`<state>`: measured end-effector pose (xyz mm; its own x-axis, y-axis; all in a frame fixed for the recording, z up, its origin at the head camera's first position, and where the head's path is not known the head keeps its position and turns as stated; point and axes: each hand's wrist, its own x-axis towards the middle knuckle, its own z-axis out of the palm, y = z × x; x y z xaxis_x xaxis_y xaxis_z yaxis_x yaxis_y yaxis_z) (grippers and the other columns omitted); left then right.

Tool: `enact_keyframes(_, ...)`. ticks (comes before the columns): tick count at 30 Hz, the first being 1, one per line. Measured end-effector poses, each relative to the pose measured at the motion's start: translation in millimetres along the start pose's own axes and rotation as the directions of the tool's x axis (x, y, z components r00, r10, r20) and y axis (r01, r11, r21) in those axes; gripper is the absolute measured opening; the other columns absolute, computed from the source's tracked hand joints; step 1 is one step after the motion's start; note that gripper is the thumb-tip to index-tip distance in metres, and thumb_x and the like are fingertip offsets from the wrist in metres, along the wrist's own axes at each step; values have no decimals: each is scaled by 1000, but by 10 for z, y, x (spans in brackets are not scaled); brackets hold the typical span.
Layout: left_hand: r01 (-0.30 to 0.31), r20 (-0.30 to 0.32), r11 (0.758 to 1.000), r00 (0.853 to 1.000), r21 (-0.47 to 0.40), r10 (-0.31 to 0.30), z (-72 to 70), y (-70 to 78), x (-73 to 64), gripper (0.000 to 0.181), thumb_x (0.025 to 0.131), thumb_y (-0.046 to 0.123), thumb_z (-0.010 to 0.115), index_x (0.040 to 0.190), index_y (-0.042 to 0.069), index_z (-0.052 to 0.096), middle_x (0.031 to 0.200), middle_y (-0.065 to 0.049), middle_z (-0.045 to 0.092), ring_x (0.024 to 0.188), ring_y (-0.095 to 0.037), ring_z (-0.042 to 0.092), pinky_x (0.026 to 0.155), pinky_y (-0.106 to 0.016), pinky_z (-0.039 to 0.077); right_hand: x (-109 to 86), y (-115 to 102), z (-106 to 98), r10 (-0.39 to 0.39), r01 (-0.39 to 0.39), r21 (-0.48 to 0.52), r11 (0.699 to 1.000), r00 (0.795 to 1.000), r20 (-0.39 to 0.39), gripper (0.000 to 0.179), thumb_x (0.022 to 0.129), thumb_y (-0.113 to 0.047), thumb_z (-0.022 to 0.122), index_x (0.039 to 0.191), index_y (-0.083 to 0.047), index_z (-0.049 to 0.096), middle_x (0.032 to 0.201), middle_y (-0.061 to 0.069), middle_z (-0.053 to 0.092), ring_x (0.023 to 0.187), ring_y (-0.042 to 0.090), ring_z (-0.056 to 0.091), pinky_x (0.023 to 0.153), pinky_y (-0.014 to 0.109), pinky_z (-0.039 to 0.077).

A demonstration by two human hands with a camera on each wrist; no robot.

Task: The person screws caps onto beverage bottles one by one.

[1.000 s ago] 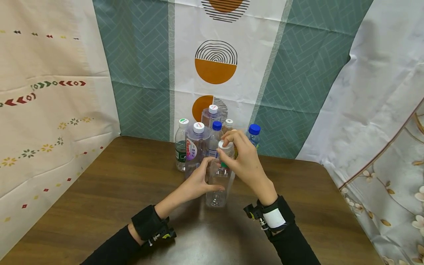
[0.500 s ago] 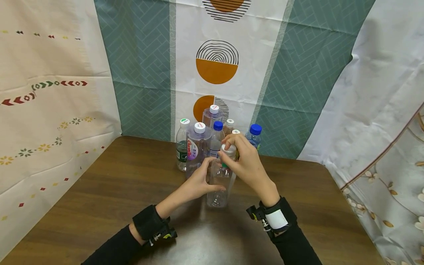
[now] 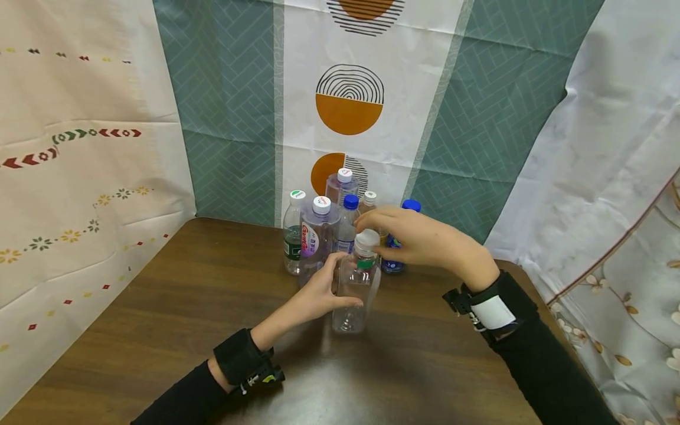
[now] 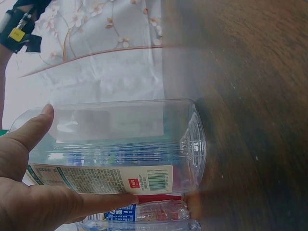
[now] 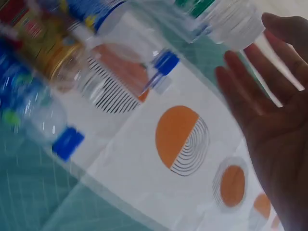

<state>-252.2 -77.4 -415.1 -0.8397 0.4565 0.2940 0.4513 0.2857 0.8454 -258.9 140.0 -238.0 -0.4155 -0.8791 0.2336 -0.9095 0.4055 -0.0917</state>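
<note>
A tall clear plastic bottle with a green band at its neck stands upright on the wooden table. My left hand grips its body, thumb on the near side. In the left wrist view a printed label with a barcode shows on the bottle, beside the fingers. Over the top, my right hand arches with its fingers and thumb around the white cap. The right wrist view shows the thumb tip and a finger of this hand at the cap's edge, other fingers spread.
Just behind stand several bottles: one with a green label, a large one with a white cap, one with a blue cap. Another blue-capped bottle is partly hidden by my right hand. Patterned cloth hangs behind the table.
My right hand has turned about the bottle's top, its wrist and forearm swinging out to the right and up. The left hand keeps its grip and the bottle stays in place.
</note>
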Motion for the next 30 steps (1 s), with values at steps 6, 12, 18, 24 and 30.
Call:
enact_keyframes(6,7,11,1000,1000,-6,-7,-6,7,-5,92,83,23,87,150,7,26,142,-13,54,133,-33,50,106,-55,45,41,56,-148,-118,125,-46,991,985,125,42,90,2,70,131,-8,66,138,10,62,126,28,58,90,36,59)
enact_keyframes(12,5,17,1000,1000,-6,-5,-15,26,-11,91,84,22,86,150,7,26,144,-13,53,137,-34,47,110,-57,42,83,55,-196,-115,127,-42,991,971,210,47,91,3,70,135,-10,65,144,10,59,114,24,63,80,29,58)
enact_keyframes(18,25,19,1000,1000,-7,-25,-10,24,-7,94,83,23,87,151,8,25,144,-12,53,139,-34,46,111,-58,41,116,47,-191,-110,123,-41,992,964,243,46,92,4,70,136,-10,65,142,10,61,108,25,67,71,25,55)
enact_keyframes(24,25,12,1000,1000,-17,-24,1,26,1,93,82,21,88,151,7,27,143,-11,54,139,-33,46,113,-57,39,137,34,-178,-106,125,-78,989,970,219,40,92,-3,74,130,-10,68,133,9,66,112,27,68,85,34,60)
enact_keyframes(30,13,5,1000,1000,-21,-13,4,23,-2,92,82,20,88,150,7,27,142,-12,55,139,-32,46,114,-56,38,183,-12,-138,-45,66,-110,992,982,185,34,92,-14,75,125,-8,71,116,9,71,98,22,69,84,33,60)
